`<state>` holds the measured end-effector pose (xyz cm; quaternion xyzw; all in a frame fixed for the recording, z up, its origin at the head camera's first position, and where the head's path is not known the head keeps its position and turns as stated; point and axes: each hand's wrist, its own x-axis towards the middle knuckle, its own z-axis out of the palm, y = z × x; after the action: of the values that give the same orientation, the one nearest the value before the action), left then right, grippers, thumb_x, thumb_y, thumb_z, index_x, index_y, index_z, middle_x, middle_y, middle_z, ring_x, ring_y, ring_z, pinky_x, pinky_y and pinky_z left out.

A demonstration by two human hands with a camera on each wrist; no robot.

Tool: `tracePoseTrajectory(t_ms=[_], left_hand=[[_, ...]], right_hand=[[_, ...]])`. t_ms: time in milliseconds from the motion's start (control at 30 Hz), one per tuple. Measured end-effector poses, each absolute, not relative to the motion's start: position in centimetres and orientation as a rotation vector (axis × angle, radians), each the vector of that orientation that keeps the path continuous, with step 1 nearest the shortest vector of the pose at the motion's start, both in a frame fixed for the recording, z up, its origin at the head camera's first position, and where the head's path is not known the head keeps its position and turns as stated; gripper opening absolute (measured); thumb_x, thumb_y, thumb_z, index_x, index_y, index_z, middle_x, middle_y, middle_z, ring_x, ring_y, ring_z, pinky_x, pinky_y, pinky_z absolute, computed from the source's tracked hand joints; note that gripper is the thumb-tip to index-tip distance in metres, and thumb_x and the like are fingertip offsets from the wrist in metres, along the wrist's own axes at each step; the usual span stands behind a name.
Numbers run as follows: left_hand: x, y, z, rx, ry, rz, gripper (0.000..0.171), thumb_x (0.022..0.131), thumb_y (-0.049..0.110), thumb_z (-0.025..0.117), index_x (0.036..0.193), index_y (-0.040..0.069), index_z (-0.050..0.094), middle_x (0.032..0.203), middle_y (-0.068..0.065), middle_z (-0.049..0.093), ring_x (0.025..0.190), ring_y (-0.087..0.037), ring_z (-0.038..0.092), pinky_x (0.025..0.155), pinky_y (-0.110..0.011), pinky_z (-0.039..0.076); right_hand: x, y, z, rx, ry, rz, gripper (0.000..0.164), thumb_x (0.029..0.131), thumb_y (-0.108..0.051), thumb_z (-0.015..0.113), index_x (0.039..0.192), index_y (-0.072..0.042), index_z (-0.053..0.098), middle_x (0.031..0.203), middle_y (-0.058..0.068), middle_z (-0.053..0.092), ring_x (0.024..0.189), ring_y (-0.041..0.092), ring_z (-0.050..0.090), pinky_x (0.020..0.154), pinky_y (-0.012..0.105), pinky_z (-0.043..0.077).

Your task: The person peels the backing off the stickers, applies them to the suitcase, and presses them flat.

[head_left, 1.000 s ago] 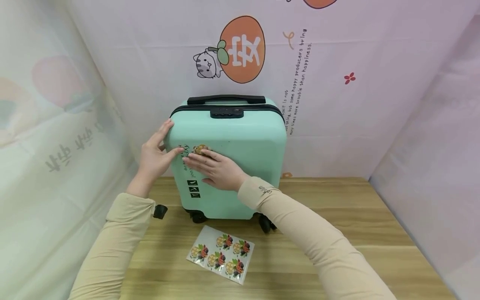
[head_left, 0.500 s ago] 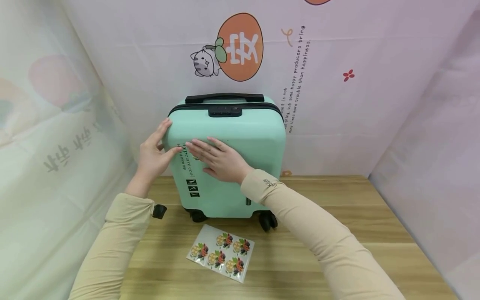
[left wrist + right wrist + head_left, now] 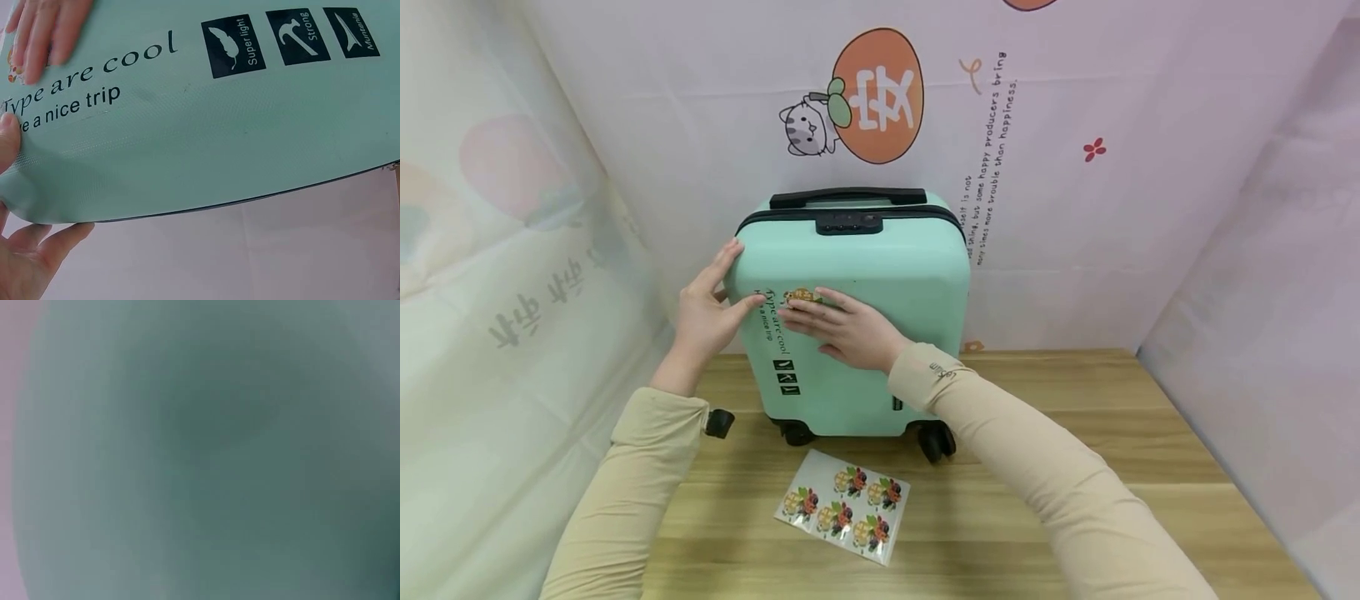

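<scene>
A mint-green suitcase (image 3: 895,258) stands upright on the wooden table, its black handle and lock on top. My left hand (image 3: 706,317) holds its upper left side, thumb on the front and fingers around the edge. On the front, my right hand (image 3: 857,333) lies flat with straight fingers over a small fruit sticker (image 3: 801,295). Part of that sticker shows above the fingers; the rest is hidden. Printed lettering (image 3: 144,59) runs beside it in the left wrist view. The right wrist view is filled by the blurred green shell (image 3: 237,487).
A clear sheet (image 3: 811,468) with several waffle-and-berry stickers lies on the table (image 3: 1037,533) in front of the suitcase. Behind it hangs a pale printed cloth (image 3: 700,142), with more cloth at both sides. Black wheels (image 3: 932,442) support the suitcase.
The right hand slid up across the sticker, covering most of it, then moved back down, so the sticker's top shows again. The left hand keeps its hold on the suitcase.
</scene>
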<state>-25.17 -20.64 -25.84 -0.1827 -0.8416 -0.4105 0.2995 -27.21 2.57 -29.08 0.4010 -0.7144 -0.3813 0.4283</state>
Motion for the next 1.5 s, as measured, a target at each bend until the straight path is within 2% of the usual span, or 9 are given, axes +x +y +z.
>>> tracePoseTrajectory(t_ms=[200,333,533,667,800,1033,1133,1300,1500], left_hand=[[-25.0,-20.8,-25.8,-0.491,-2.226,-1.077,0.071,0.076,0.001,0.076,0.140,0.007,0.045,0.150,-0.012,0.036,0.134,-0.036,0.039,0.093,-0.058,0.046],[-25.0,-20.8,-25.8,-0.488,-2.232,-1.066,0.072,0.076,0.002,0.076,0.140,0.007,0.045,0.150,-0.012,0.035,0.133,-0.037,0.040,0.093,-0.057,0.046],[-25.0,-20.6,-25.5,-0.492,-2.234,-1.065,0.072,0.077,0.003,0.076,0.141,0.009,0.044,0.151,-0.009,0.034,0.134,-0.035,0.040,0.094,-0.055,0.047],[-25.1,-20.6,-25.4,-0.498,-2.231,-1.067,0.072,0.076,0.004,0.077,0.141,0.009,0.045,0.151,-0.010,0.035,0.134,-0.035,0.040,0.094,-0.054,0.047],[-25.1,-20.7,-25.3,-0.504,-2.224,-1.076,0.072,0.076,0.004,0.077,0.141,0.007,0.045,0.150,-0.012,0.035,0.134,-0.035,0.040,0.093,-0.055,0.047],[-25.2,-20.7,-25.3,-0.499,-2.234,-1.075,0.072,0.076,0.004,0.077,0.141,0.008,0.044,0.151,-0.011,0.035,0.135,-0.034,0.039,0.094,-0.056,0.046],[-25.2,-20.8,-25.6,-0.502,-2.236,-1.084,0.072,0.076,0.003,0.076,0.141,0.007,0.044,0.151,-0.011,0.035,0.135,-0.035,0.038,0.094,-0.056,0.046],[-25.1,-20.8,-25.9,-0.500,-2.236,-1.067,0.072,0.077,0.004,0.076,0.141,0.008,0.044,0.151,-0.010,0.035,0.134,-0.036,0.040,0.093,-0.055,0.047],[-25.0,-20.8,-25.9,-0.500,-2.239,-1.083,0.073,0.077,0.004,0.076,0.142,0.008,0.044,0.151,-0.009,0.034,0.134,-0.035,0.039,0.094,-0.055,0.047]], right_hand=[[-27.1,2.7,-28.1,0.897,-1.792,-0.912,0.064,0.100,-0.057,0.018,0.153,-0.023,0.008,0.156,-0.016,0.015,0.146,0.007,0.004,0.120,0.040,-0.005],[-27.1,2.8,-28.4,0.884,-1.775,-0.889,0.060,0.100,-0.056,0.015,0.153,-0.028,0.007,0.156,-0.016,0.014,0.145,0.014,-0.010,0.120,0.040,-0.005],[-27.1,3.1,-29.5,0.986,-1.770,-0.924,0.056,0.099,-0.057,0.023,0.151,-0.038,0.014,0.155,-0.019,0.018,0.143,0.002,0.016,0.119,0.040,-0.008],[-27.1,3.3,-29.5,0.958,-1.796,-0.937,0.060,0.098,-0.058,0.024,0.152,-0.033,0.013,0.156,-0.018,0.016,0.143,0.002,0.016,0.119,0.040,-0.008],[-27.1,3.8,-28.8,0.882,-1.789,-0.905,0.065,0.099,-0.058,0.021,0.153,-0.025,0.006,0.156,-0.017,0.014,0.146,0.007,0.004,0.120,0.039,-0.004],[-27.0,4.3,-28.7,0.868,-1.804,-0.819,0.078,0.098,-0.059,0.023,0.151,-0.011,-0.007,0.158,-0.003,-0.006,0.138,0.023,-0.026,0.120,0.037,-0.003],[-26.8,4.0,-29.4,0.950,-1.799,-0.823,0.072,0.097,-0.060,0.026,0.153,-0.020,0.003,0.159,-0.007,0.000,0.143,0.020,-0.018,0.119,0.038,-0.005],[-26.6,3.3,-30.3,1.003,-1.807,-0.896,0.061,0.097,-0.059,0.027,0.151,-0.035,0.014,0.156,-0.017,0.018,0.146,0.006,0.011,0.120,0.039,-0.005],[-26.7,3.3,-30.0,0.973,-1.821,-0.911,0.060,0.098,-0.058,0.027,0.151,-0.034,0.015,0.156,-0.017,0.018,0.144,0.004,0.016,0.120,0.040,-0.004]])
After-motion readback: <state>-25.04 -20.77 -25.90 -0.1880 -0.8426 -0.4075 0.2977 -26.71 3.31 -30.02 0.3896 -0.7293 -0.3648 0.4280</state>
